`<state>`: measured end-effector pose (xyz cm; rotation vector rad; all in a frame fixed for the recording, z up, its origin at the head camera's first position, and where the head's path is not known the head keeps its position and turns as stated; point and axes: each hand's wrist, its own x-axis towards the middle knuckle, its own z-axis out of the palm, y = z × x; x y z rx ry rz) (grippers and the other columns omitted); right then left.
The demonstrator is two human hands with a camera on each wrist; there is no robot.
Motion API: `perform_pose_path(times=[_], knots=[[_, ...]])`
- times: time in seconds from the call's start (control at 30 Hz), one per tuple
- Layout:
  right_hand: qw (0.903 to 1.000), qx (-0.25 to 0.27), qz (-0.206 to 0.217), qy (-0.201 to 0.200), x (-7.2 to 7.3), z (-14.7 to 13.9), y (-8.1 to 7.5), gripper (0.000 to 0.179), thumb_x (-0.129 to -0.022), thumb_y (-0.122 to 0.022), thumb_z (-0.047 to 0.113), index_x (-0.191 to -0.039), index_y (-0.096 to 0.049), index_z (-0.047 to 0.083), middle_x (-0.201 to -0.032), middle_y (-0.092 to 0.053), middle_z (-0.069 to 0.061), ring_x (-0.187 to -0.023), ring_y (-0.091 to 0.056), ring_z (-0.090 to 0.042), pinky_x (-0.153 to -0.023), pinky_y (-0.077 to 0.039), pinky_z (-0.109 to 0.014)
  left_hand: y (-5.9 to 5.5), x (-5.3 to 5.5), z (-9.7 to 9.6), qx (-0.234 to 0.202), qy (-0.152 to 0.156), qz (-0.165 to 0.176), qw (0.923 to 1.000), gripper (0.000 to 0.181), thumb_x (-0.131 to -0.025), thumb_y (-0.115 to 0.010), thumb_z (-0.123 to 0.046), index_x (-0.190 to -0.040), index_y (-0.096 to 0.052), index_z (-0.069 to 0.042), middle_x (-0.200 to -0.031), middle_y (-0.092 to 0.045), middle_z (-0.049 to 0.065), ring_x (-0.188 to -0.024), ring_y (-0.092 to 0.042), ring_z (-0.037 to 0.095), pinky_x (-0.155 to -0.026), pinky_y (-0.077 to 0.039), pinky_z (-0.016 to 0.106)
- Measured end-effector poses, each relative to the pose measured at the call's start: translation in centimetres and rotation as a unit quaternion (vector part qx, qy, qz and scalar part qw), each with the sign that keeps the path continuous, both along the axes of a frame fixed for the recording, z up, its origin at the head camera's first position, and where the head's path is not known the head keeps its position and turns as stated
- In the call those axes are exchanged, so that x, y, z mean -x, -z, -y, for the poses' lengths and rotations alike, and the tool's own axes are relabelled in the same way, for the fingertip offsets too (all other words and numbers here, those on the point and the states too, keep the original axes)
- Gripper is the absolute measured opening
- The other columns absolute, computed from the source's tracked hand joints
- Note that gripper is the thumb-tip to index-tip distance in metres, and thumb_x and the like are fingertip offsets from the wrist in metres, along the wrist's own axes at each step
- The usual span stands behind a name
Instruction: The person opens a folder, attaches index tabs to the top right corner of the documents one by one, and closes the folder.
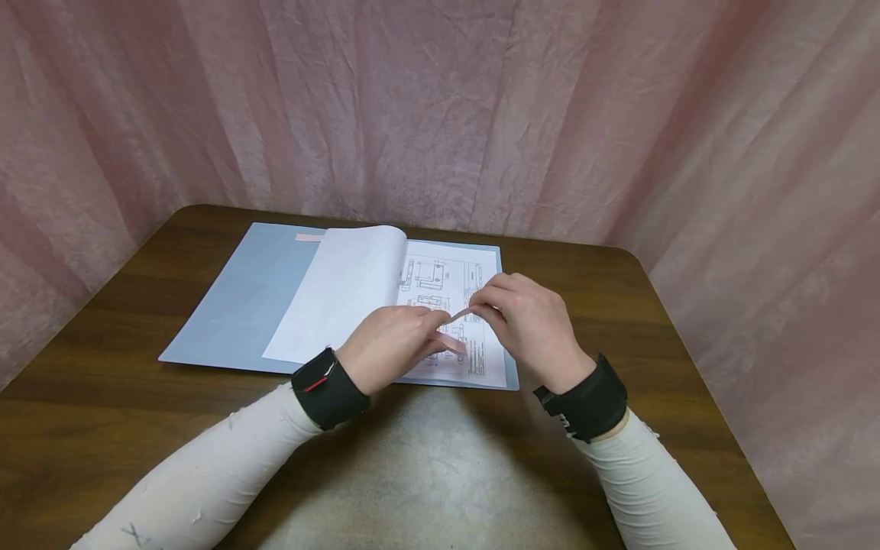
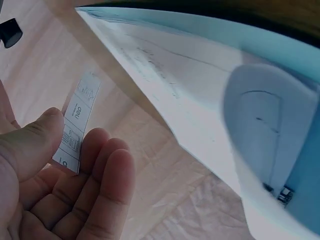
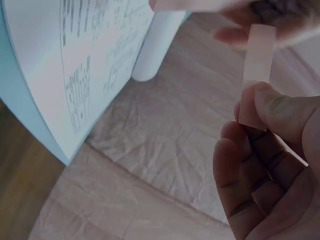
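A thin pad of pink sticky strips [image 1: 450, 343] is held in my left hand [image 1: 393, 342], its end pointing right over the drawing sheet. Printed outlines and "deli" lettering show on the strip's underside [image 2: 75, 120] in the left wrist view, with the thumb pressed to it. My right hand [image 1: 535, 327] pinches a single pink sticky strip [image 3: 258, 62] between thumb and fingers; its far end reaches the left fingers. Whether that end is still attached is unclear. Below both hands lies a technical drawing sheet [image 1: 486, 359] in an open light-blue folder [image 1: 223, 294].
A turned white page [image 1: 337, 286] curls over the folder's left side. One pink strip [image 1: 308, 237] juts from its upper left edge. The folder rests on a brown wooden table [image 1: 605, 305], with pink curtains [image 1: 426, 107] behind and at the sides.
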<state>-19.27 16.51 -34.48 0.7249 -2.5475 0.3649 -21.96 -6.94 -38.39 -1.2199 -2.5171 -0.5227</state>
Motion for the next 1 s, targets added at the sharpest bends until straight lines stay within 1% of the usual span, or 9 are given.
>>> perform_pose_path(times=[0.13,0.2,0.4,0.6,0.8,0.9,1.0], knots=[[0.9998,0.008,0.006,0.018,0.0,-0.6,-0.2,0.01,-0.094,-0.091,0.013,-0.101,-0.085,0.015,-0.095,-0.075,0.003,-0.084,-0.063,-0.018,-0.067,-0.052,-0.034,0.1,0.0,0.1,0.01,-0.009,0.005,0.9999,0.034,-0.092,-0.088,-0.043,-0.096,-0.076,-0.011,-0.072,-0.062,-0.005,-0.065,-0.055,0.013,-0.062,-0.047,0.032],[0.9997,0.008,0.011,0.021,0.1,-0.8,-0.2,0.009,-0.095,-0.089,0.013,-0.103,-0.086,0.015,-0.096,-0.075,0.002,-0.084,-0.063,-0.019,-0.068,-0.052,-0.035,0.2,-0.3,0.1,0.013,-0.007,0.008,0.9999,0.031,-0.092,-0.09,-0.039,-0.094,-0.076,-0.012,-0.072,-0.061,-0.005,-0.065,-0.053,0.012,-0.062,-0.046,0.032],[0.9991,0.01,0.019,0.036,0.2,-1.1,-0.5,0.011,-0.097,-0.088,0.012,-0.108,-0.087,0.014,-0.095,-0.075,0.0,-0.083,-0.061,-0.02,-0.067,-0.051,-0.034,0.7,-1.5,0.0,0.024,0.019,0.007,0.9995,0.025,-0.092,-0.093,-0.03,-0.099,-0.077,-0.012,-0.079,-0.067,-0.003,-0.07,-0.059,0.013,-0.066,-0.052,0.031],[0.9986,0.009,0.025,0.047,0.2,-1.2,-0.5,0.009,-0.098,-0.086,0.011,-0.107,-0.086,0.013,-0.095,-0.076,-0.001,-0.081,-0.061,-0.02,-0.065,-0.05,-0.035,0.9,-2.6,-0.1,0.041,0.032,-0.002,0.9987,0.026,-0.091,-0.094,-0.03,-0.101,-0.079,-0.012,-0.084,-0.071,-0.002,-0.072,-0.062,0.015,-0.068,-0.054,0.03],[0.9981,0.01,0.028,0.053,0.3,-1.2,-0.4,0.008,-0.1,-0.083,0.01,-0.106,-0.086,0.014,-0.094,-0.076,0.0,-0.079,-0.06,-0.019,-0.063,-0.049,-0.034,1.2,-3.3,0.1,0.044,0.045,-0.008,0.9979,0.022,-0.093,-0.093,-0.031,-0.102,-0.079,-0.016,-0.085,-0.069,-0.005,-0.077,-0.06,0.013,-0.068,-0.052,0.029],[0.9979,0.01,0.031,0.056,0.3,-1.1,-0.4,0.008,-0.1,-0.081,0.009,-0.105,-0.085,0.014,-0.093,-0.075,0.0,-0.078,-0.059,-0.018,-0.063,-0.048,-0.034,1.4,-3.7,0.2,0.055,0.058,-0.013,0.9968,0.02,-0.095,-0.091,-0.03,-0.1,-0.078,-0.017,-0.087,-0.066,-0.004,-0.078,-0.058,0.014,-0.067,-0.05,0.027],[0.9978,0.01,0.033,0.058,0.3,-1.0,-0.4,0.008,-0.1,-0.08,0.009,-0.104,-0.085,0.014,-0.093,-0.074,0.001,-0.078,-0.058,-0.018,-0.062,-0.048,-0.034,1.6,-3.9,0.2,0.07,0.066,-0.011,0.9953,0.018,-0.096,-0.09,-0.031,-0.1,-0.079,-0.017,-0.089,-0.063,-0.004,-0.08,-0.056,0.014,-0.067,-0.049,0.026]])
